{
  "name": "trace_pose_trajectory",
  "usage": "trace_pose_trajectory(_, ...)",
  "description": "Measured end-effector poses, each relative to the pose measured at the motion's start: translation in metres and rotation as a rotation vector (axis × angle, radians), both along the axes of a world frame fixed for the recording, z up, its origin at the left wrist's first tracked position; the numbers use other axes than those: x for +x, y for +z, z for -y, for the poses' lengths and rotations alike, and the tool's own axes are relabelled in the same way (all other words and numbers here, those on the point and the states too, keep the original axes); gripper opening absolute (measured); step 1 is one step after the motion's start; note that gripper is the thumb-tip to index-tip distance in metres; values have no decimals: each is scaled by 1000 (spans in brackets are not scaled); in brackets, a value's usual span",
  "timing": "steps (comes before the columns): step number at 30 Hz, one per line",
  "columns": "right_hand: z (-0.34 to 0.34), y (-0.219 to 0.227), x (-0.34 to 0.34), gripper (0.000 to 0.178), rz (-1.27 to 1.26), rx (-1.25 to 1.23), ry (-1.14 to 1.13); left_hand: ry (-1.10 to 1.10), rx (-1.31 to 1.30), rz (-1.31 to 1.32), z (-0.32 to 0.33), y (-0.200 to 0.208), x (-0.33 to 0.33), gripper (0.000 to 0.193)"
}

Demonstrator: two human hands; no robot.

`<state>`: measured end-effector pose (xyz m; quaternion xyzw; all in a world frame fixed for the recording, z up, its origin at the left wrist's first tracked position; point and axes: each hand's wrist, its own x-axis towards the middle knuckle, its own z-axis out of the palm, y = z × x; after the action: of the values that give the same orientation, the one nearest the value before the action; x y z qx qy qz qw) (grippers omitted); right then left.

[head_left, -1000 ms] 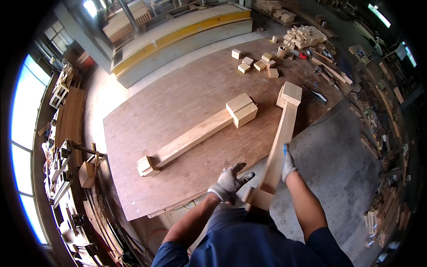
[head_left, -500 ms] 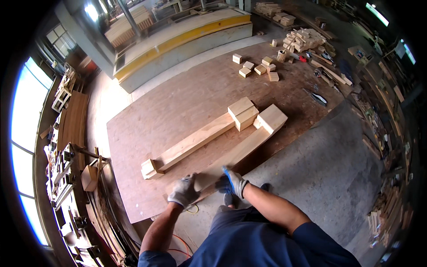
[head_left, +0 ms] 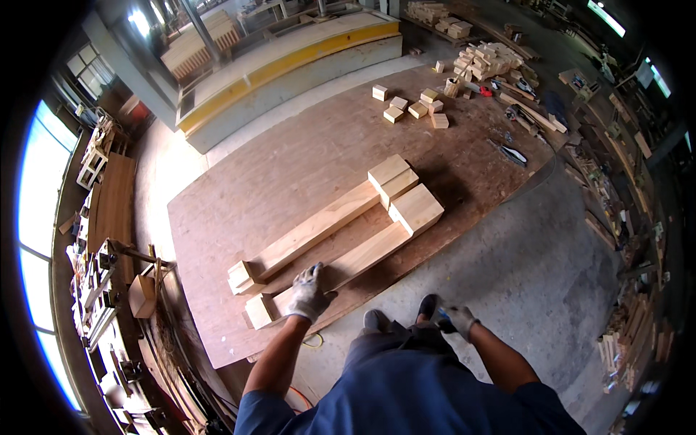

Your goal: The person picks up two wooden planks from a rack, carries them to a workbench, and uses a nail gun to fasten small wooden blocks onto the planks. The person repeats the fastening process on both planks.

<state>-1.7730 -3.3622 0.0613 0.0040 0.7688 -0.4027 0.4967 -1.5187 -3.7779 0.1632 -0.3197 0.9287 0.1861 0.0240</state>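
Your left grip [head_left: 310, 293] is gloved and spread, laid over the near post [head_left: 366, 255] toward its small end [head_left: 259, 312], the thumb apart from the fingers; it looks to rest on the wood rather than pinch it. Your right grip [head_left: 458, 320], gloved too, hangs off the surface [head_left: 246, 181], above the floor [head_left: 507, 275] beside your shoe [head_left: 428, 304]; it has no hold on either post, and I cannot tell whether its fingers are spread or pressed together. The near post lies on the surface beside the far post [head_left: 312, 230], pointing the same way, with a strip of bare surface between their shafts. Their big ends sit side by side, though I cannot be sure that they touch. As far as this goes, both posts look set down and roughly lined up, each with blocks at both ends; whether those blocks are fixed fast does not show. What may be left is unclear: loose blocks [head_left: 417, 110] lie well apart toward the far edge, with a pile [head_left: 486, 61] beyond them.
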Motion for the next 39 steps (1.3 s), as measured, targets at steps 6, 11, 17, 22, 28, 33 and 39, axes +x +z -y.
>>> trace_pose_trajectory(6,-169,-9,28,42,98,442,-275,-6,73,28,-7,4,-56,85)
trace_pose_trajectory(11,-224,-11,75,41,208,499,-412,2,46,-8,-5,4,-61,79)
trace_pose_trajectory(17,-175,34,81,34,103,368,-170,18,75,52,1,4,-66,93)
trace_pose_trajectory(22,-171,13,69,29,179,288,-420,33,53,63,-4,7,-65,92)
trace_pose_trajectory(28,-164,13,61,28,215,296,-448,61,6,-10,-9,-8,-58,91)
trace_pose_trajectory(33,-175,10,69,28,236,309,-427,114,-72,-33,-21,-6,-64,87)
trace_pose_trajectory(39,-190,29,77,30,180,363,-309,69,-153,-129,-27,-4,-65,95)
